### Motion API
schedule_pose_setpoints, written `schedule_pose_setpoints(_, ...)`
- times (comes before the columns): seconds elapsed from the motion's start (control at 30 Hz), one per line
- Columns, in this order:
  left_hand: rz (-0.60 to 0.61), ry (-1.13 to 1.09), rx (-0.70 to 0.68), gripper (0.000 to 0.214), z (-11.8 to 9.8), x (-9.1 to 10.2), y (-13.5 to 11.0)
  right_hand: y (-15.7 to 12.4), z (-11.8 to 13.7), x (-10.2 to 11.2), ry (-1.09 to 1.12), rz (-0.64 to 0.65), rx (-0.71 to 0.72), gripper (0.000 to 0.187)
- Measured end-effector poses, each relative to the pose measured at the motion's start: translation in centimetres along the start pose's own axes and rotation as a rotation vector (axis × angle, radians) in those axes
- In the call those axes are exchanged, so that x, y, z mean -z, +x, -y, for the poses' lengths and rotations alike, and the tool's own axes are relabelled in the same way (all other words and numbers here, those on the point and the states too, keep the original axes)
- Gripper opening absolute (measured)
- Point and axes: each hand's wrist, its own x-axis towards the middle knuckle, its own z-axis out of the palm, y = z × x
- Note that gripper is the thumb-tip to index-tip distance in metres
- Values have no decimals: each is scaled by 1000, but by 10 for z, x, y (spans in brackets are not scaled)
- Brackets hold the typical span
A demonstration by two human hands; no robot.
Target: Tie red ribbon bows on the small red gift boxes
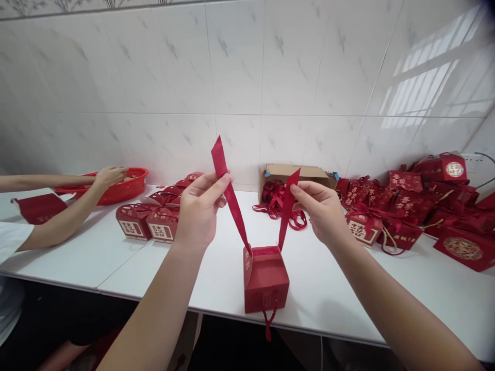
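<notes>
Between my arms, close to the table's front edge, stands a small red gift box [267, 283] with a twisted cord loop hanging from its near side. A red ribbon [235, 208] passes through its top, and both ends rise in a V. My left hand [201, 208] pinches one end between thumb and forefinger, with the tip sticking up above the fingers. In the same kind of pinch, my right hand [319, 211] holds the other end. Both hands are raised above the box, apart from each other.
Behind the box, an open cardboard carton [301, 171] holds loose red ribbons [275, 196]. Finished-looking red boxes [164, 224] stand in rows at left; many more red boxes [410, 201] are piled at right. A co-worker's hands [110, 176] reach into a red basin [127, 190].
</notes>
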Motion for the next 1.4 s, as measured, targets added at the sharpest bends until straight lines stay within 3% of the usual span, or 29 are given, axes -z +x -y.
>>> schedule_pose_setpoints(0.23,8,66,-30,20,-6,1,2,-3,-1,3,-28,-63,-34,20)
schedule_pose_setpoints(0.43,15,128,49,21,7,10,-6,2,6,3,38,-77,31,17)
schedule_pose_setpoints(0.63,-2,64,56,19,3,9,-8,5,14,-1,65,-61,108,11)
schedule_pose_setpoints(1.4,4,-26,78,21,0,1,-8,7,2,-1,75,-21,23,13)
